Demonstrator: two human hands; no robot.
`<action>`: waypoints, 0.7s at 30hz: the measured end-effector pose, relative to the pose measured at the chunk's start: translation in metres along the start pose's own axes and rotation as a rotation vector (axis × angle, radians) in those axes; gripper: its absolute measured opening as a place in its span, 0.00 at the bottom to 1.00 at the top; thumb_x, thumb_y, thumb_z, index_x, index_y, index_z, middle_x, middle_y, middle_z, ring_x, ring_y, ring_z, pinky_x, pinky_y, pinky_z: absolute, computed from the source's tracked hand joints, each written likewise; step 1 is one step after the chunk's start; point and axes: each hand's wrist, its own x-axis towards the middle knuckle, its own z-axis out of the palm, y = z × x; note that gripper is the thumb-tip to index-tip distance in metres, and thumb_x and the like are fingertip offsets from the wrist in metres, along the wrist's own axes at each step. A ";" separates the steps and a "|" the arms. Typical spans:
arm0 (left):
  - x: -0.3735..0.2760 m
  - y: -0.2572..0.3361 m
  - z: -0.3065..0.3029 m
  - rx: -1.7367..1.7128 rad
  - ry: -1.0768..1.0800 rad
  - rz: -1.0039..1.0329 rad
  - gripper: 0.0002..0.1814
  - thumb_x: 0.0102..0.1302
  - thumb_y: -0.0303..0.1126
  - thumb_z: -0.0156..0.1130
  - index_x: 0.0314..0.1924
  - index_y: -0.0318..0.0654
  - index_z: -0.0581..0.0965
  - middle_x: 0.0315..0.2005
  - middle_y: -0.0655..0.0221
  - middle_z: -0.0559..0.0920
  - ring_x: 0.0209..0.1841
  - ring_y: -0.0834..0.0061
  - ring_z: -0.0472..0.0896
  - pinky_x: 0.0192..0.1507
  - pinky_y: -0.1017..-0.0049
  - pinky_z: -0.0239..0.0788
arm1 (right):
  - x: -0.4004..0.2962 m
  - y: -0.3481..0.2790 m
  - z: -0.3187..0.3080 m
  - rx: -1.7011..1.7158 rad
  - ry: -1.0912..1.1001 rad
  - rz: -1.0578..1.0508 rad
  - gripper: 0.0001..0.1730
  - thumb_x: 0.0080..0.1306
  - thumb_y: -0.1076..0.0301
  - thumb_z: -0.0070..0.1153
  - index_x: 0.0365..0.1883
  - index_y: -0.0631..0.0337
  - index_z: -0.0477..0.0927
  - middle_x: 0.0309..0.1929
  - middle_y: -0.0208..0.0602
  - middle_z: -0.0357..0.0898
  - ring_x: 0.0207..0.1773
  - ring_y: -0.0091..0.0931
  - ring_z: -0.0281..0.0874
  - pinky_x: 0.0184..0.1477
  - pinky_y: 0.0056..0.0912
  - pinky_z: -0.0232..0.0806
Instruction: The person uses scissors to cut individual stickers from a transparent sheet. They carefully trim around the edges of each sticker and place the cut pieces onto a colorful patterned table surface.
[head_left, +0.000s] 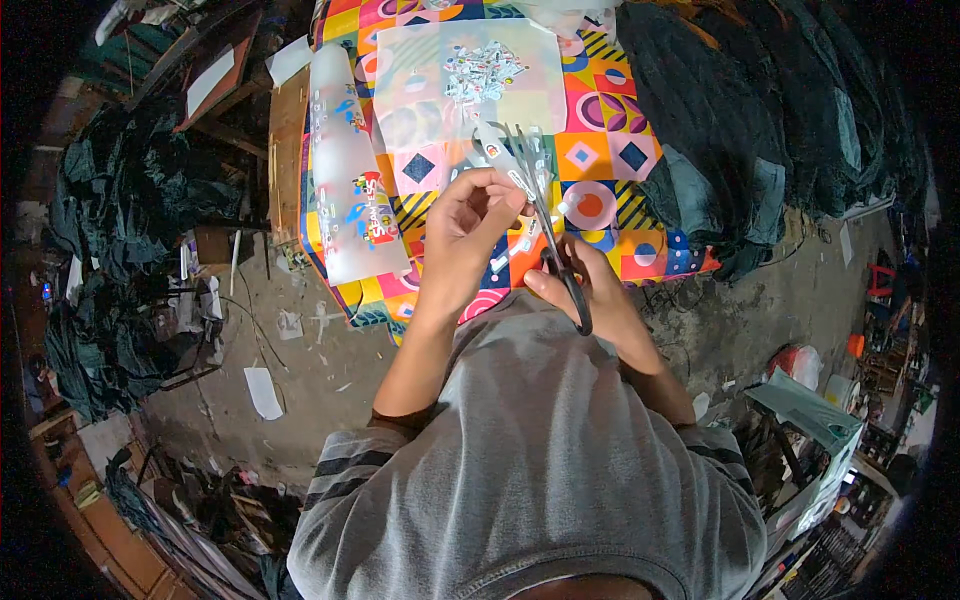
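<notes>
Between the thumb and fingers of my left hand (466, 232) is a narrow translucent strip (493, 144) with small printed marks. My right hand (600, 289) grips the black handles of a pair of scissors (547, 217). Their blades point away from me, slightly apart, right beside the strip; whether they touch it I cannot tell. Beyond my hands, a pile of small printed cut pieces (484, 71) lies on a translucent sheet (409, 112). More small cut pieces (501, 261) are scattered under my hands on the colourful patterned tablecloth (592, 156).
A printed translucent film sheet (334, 161), its edge curled, lies along the table's left side. Dark fabric (720, 120) is heaped at the right, with more dark garments (135, 195) at the left. A sheet of white paper (262, 392) rests on the concrete floor (315, 382).
</notes>
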 end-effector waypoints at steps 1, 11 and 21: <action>0.000 0.000 0.000 -0.005 0.004 0.003 0.09 0.67 0.25 0.61 0.45 0.31 0.75 0.36 0.68 0.81 0.40 0.80 0.79 0.45 0.79 0.71 | 0.000 -0.002 -0.001 -0.022 -0.007 0.006 0.23 0.58 0.52 0.69 0.29 0.61 0.72 0.22 0.24 0.64 0.26 0.19 0.61 0.29 0.25 0.56; 0.000 0.008 0.004 0.025 0.044 0.048 0.09 0.66 0.22 0.61 0.45 0.29 0.74 0.35 0.66 0.81 0.38 0.79 0.81 0.45 0.78 0.72 | 0.003 -0.005 0.001 -0.023 0.008 -0.037 0.22 0.57 0.55 0.69 0.28 0.61 0.71 0.21 0.25 0.66 0.25 0.19 0.62 0.28 0.26 0.58; 0.002 0.012 -0.003 0.008 0.005 0.067 0.09 0.64 0.19 0.61 0.43 0.30 0.73 0.33 0.65 0.81 0.37 0.78 0.81 0.43 0.78 0.73 | 0.004 -0.007 -0.003 -0.009 -0.062 -0.006 0.22 0.58 0.55 0.69 0.30 0.62 0.73 0.23 0.26 0.69 0.27 0.19 0.65 0.31 0.25 0.61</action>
